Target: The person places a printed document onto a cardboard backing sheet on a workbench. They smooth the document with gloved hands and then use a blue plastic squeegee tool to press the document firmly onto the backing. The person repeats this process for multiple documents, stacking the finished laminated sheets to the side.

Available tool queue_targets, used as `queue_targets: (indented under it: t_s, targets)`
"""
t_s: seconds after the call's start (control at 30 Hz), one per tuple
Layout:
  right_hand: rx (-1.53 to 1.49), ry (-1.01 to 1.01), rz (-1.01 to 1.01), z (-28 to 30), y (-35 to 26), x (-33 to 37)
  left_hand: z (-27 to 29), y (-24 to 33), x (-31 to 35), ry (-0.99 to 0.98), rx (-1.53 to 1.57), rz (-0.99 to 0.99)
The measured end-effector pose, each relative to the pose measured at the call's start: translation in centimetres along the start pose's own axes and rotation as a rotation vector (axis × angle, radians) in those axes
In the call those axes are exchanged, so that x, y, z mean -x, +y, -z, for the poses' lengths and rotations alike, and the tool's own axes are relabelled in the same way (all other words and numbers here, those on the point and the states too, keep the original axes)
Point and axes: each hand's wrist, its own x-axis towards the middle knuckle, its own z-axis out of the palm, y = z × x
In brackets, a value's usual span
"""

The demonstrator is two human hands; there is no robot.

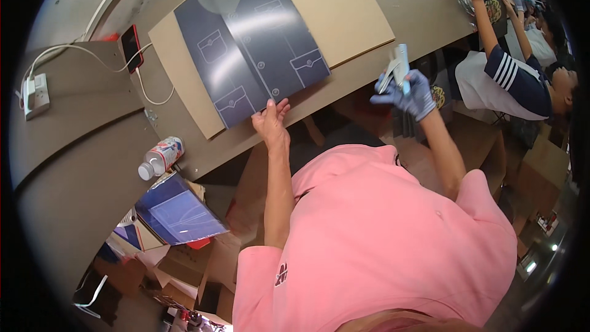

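Near the front edge of the counter point(430, 3) lie tan boards point(353, 18), a dark printed sheet point(255, 34) over them. The bare left hand point(271, 124) touches the sheet's near edge; whether its fingers grip, I cannot tell. By the front edge, the gloved right hand's point(413, 95) fingers clasp a light-blue tool point(402, 66).

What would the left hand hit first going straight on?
Likely the dark printed sheet: the left hand is right at its near edge. Whether it would pass over or under is unclear.
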Motion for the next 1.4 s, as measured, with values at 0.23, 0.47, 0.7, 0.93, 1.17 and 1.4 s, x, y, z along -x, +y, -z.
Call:
queue_targets:
  t_s: [0.23,0.47,0.7,0.93,1.17,1.4]
  targets:
    - [0.289,-0.109,-0.276,-3.1,11.0,-0.5,-1.7,-0.2,0.4,0.022,0.064,-0.027]
    - [0.891,0.016,-0.126,-5.2,14.3,-3.8,-1.9,-0.8,0.4,0.038,0.101,-0.029]
    - [1.083,0.126,-0.028,-7.1,14.6,-5.4,-2.5,-0.8,0.9,0.060,0.089,0.033]
    - [1.270,0.247,-0.033,-7.9,14.6,-6.3,-2.4,-1.1,1.0,0.026,0.118,0.061]
    - [1.076,0.237,-0.079,-7.4,13.7,-7.0,-0.7,-0.2,0.2,0.093,0.164,0.004]
    - [1.216,0.125,-0.121,-9.3,15.2,-7.2,-1.4,0.2,0.1,0.060,0.159,0.142]
